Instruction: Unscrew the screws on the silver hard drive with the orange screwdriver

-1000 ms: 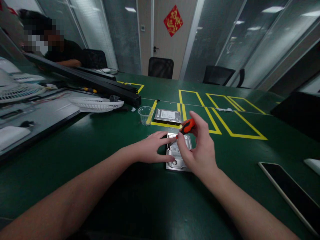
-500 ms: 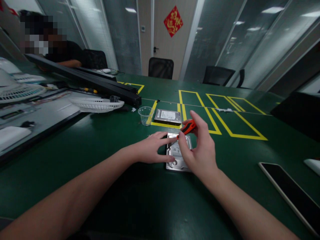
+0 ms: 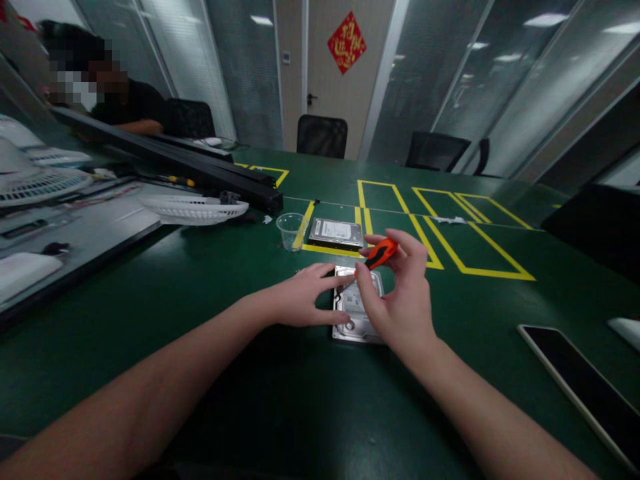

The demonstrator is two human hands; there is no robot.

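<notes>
A silver hard drive (image 3: 357, 327) lies flat on the green table in front of me. My left hand (image 3: 310, 293) rests at its left side, fingers spread, with fingertips touching the top cover. My right hand (image 3: 400, 293) is closed around the orange and black handle of a screwdriver (image 3: 383, 253). The screwdriver leans down to the left, and its thin shaft points at the drive's left edge; the exact spot under the tip is too small to tell. My right fingers and palm cover the drive's right side.
Beyond sits a second hard drive (image 3: 336, 231) within yellow tape, beside a clear plastic cup (image 3: 291, 232). A phone (image 3: 580, 387) lies at right. Fan parts (image 3: 195, 208) and long black bars (image 3: 200, 160) occupy the left. A person (image 3: 135, 107) sits at far left.
My right fingers have shifted on the screwdriver handle, with the index finger lower and further right. The handle has moved slightly to the right. My left hand and the drive stay put.
</notes>
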